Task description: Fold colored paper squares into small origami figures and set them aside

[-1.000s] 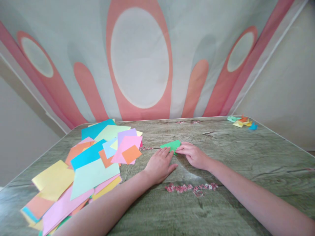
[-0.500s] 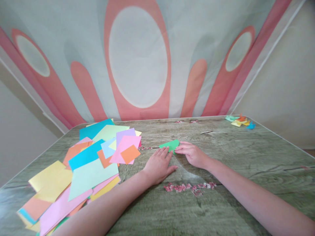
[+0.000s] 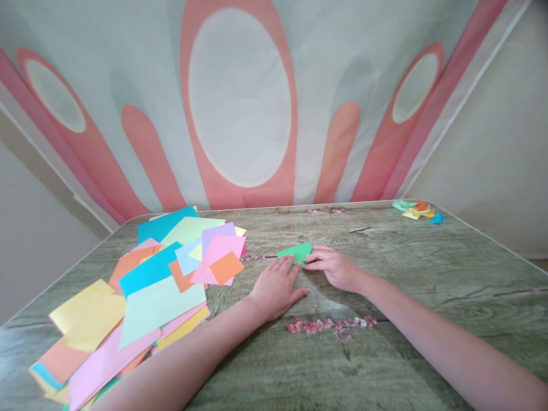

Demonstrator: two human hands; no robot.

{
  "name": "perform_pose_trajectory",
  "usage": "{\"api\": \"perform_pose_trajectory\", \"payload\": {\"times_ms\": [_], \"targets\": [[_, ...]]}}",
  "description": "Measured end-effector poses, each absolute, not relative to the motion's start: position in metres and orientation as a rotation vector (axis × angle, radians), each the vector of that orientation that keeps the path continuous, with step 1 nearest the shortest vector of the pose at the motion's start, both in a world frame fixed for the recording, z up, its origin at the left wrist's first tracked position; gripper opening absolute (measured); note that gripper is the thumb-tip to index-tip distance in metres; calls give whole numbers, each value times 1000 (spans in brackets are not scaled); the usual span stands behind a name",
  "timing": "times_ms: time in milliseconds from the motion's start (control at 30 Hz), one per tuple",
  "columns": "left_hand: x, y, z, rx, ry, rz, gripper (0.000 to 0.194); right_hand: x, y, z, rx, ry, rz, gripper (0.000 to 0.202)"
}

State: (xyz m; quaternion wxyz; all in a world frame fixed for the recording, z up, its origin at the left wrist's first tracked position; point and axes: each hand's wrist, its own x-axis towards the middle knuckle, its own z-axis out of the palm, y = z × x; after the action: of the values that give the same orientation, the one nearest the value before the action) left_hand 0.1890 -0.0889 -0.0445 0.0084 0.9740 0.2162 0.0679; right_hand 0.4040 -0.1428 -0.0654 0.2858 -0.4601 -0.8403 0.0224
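Note:
A small folded piece of green paper (image 3: 301, 250) lies on the wood-patterned table (image 3: 411, 262), near the middle. My left hand (image 3: 276, 285) rests palm down just in front of it, fingers spread, with the fingertips on the paper's near edge. At the paper's right end, my right hand (image 3: 336, 268) has its fingers close together and pinches or presses the edge. The thumb side of the right hand is partly hidden.
Many coloured paper sheets (image 3: 162, 308) overlap across the table's left side. Several small folded paper pieces (image 3: 417, 212) sit at the far right corner. A patterned cloth (image 3: 240, 97) hangs behind the table's far edge.
My right hand's fingers have shifted slightly at the right end of the green paper. My left hand has stayed where it was.

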Motion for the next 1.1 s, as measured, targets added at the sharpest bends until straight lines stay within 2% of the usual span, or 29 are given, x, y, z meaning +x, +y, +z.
{"api": "perform_pose_trajectory", "payload": {"times_ms": [733, 1100], "targets": [[189, -88, -42, 3046, 660, 207, 60, 397, -146, -63, -1269, -2298, -41, 35], [187, -88, -41, 3054, 660, 152, 60, 396, -148, -60, -1290, -2329, -37, 42]]}}
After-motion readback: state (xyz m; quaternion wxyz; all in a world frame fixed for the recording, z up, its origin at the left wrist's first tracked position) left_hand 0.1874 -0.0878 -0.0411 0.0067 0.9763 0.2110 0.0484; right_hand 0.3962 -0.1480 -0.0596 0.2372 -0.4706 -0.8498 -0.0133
